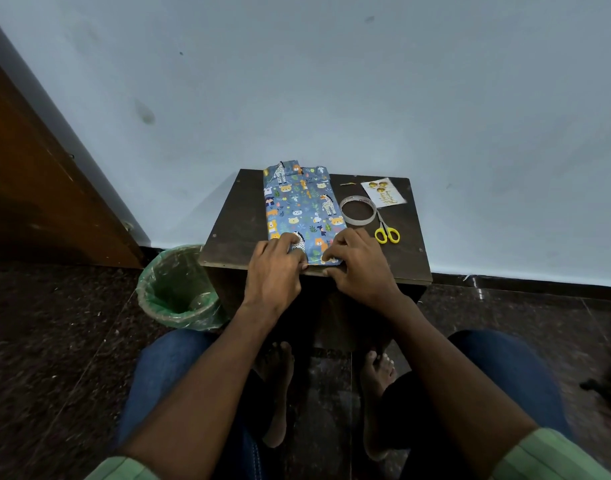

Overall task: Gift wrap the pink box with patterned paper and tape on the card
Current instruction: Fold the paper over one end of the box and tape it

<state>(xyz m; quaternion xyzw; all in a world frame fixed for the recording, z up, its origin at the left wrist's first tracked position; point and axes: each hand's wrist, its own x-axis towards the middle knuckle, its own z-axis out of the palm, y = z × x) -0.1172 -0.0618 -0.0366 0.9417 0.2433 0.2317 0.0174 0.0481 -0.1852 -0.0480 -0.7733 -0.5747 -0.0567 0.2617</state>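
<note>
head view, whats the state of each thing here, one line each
wrapped box: covered in patterned paper, flat on the table, far end paper loose
left hand: pinching the near end paper
right hand: pinching the near end paper
tape roll: lying flat, untouched
scissors: closed, lying beside the tape roll
card: loose on the table, not yet taped on
bin: open, lined with a bag

One head camera, looking forward and down.
It sits above the seated person's lap, facing a small table [234, 233] set against the wall [331, 81]; both forearms reach away from it, and wide-angle bend curves floor and wall edges.
</note>
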